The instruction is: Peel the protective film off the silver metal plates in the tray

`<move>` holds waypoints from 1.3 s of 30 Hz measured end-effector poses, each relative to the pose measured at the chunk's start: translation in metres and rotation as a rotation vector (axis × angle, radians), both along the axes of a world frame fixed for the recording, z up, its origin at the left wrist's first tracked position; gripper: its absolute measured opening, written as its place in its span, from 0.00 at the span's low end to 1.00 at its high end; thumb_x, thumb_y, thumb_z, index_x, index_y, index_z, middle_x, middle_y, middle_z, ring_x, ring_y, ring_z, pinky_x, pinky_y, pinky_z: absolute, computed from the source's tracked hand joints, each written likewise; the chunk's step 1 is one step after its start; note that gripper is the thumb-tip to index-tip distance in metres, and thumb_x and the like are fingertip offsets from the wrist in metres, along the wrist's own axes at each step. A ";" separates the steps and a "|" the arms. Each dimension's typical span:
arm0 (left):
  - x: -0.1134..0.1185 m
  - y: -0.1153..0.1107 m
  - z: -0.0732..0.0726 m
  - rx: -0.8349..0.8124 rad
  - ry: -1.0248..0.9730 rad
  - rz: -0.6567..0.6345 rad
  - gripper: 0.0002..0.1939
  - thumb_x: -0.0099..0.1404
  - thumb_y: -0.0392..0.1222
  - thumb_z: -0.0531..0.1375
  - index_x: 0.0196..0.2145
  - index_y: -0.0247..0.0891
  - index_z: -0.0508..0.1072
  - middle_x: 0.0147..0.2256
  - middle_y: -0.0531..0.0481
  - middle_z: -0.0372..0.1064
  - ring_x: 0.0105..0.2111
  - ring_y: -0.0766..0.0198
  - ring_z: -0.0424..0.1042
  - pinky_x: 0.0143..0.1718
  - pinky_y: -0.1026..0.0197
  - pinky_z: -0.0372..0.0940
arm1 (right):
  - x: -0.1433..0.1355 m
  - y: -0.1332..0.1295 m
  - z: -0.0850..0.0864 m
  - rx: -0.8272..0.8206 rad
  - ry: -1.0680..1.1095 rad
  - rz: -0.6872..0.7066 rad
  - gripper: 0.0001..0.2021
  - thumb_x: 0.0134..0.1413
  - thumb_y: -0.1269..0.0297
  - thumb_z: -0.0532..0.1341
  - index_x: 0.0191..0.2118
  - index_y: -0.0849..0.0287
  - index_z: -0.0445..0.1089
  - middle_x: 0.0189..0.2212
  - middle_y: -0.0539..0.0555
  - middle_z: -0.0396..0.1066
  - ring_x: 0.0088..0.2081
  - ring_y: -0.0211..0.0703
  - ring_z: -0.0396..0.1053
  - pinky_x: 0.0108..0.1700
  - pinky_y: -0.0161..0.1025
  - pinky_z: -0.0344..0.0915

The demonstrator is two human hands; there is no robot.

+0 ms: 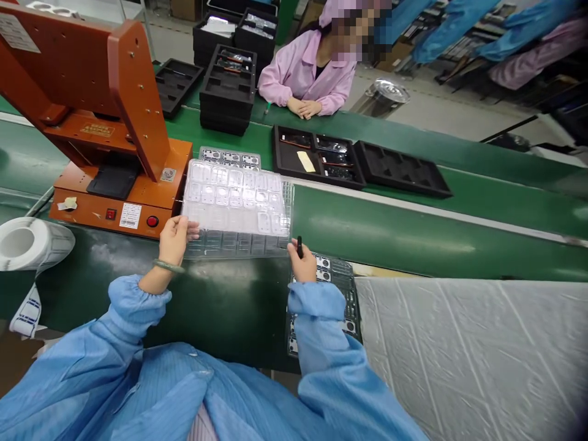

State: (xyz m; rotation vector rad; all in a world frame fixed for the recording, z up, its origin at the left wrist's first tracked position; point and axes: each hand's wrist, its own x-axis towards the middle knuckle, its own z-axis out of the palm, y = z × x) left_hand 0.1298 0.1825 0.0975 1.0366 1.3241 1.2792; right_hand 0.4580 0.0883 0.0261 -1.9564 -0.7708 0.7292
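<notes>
A clear plastic tray (234,214) with rows of shallow pockets lies at an angle in front of me, over another clear tray (220,244) whose pockets show below its near edge. My left hand (174,240), with a green bangle at the wrist, grips the tray's left edge. At the right near corner, my right hand (303,262) is closed around a short black pen-like tool (300,247); its fingertips meet the tray's edge. Beneath my right forearm is a tray of metal-looking parts (351,306), partly hidden by the sleeve.
An orange press machine (126,177) stands left, beside a label roll (27,242). Behind the clear trays lies another filled tray (229,156). Black foam trays (316,159) rest across the green bench. A co-worker in pink (310,79) sits opposite. Grey sheeting (459,343) covers the right side.
</notes>
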 end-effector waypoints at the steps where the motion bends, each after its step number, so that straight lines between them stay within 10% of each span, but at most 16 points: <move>1: 0.002 0.009 0.000 -0.009 0.013 0.002 0.18 0.63 0.54 0.58 0.38 0.35 0.66 0.31 0.45 0.75 0.28 0.64 0.76 0.30 0.60 0.73 | 0.002 0.013 0.003 -0.004 -0.046 0.012 0.15 0.61 0.58 0.61 0.49 0.61 0.69 0.48 0.56 0.70 0.47 0.46 0.70 0.49 0.49 0.70; 8: -0.004 0.067 -0.004 -0.017 0.318 0.085 0.10 0.61 0.42 0.59 0.39 0.35 0.68 0.32 0.47 0.73 0.32 0.61 0.74 0.43 0.52 0.71 | 0.019 0.077 0.008 -0.012 -0.255 -0.009 0.16 0.60 0.59 0.61 0.51 0.59 0.68 0.54 0.58 0.66 0.53 0.49 0.66 0.54 0.54 0.66; 14: -0.011 0.074 -0.013 -0.003 0.622 0.121 0.12 0.58 0.38 0.61 0.41 0.34 0.73 0.41 0.40 0.68 0.52 0.49 0.65 0.63 0.44 0.52 | 0.023 0.089 -0.010 -0.046 -0.171 0.023 0.15 0.61 0.57 0.60 0.49 0.61 0.69 0.49 0.56 0.70 0.47 0.46 0.70 0.49 0.50 0.69; 39: -0.006 0.066 -0.008 -0.202 0.578 0.074 0.18 0.59 0.40 0.62 0.47 0.31 0.76 0.49 0.40 0.69 0.45 0.56 0.72 0.55 0.55 0.63 | 0.011 0.077 0.005 -0.019 -0.155 0.038 0.15 0.62 0.57 0.60 0.50 0.60 0.69 0.51 0.56 0.69 0.52 0.49 0.68 0.54 0.53 0.66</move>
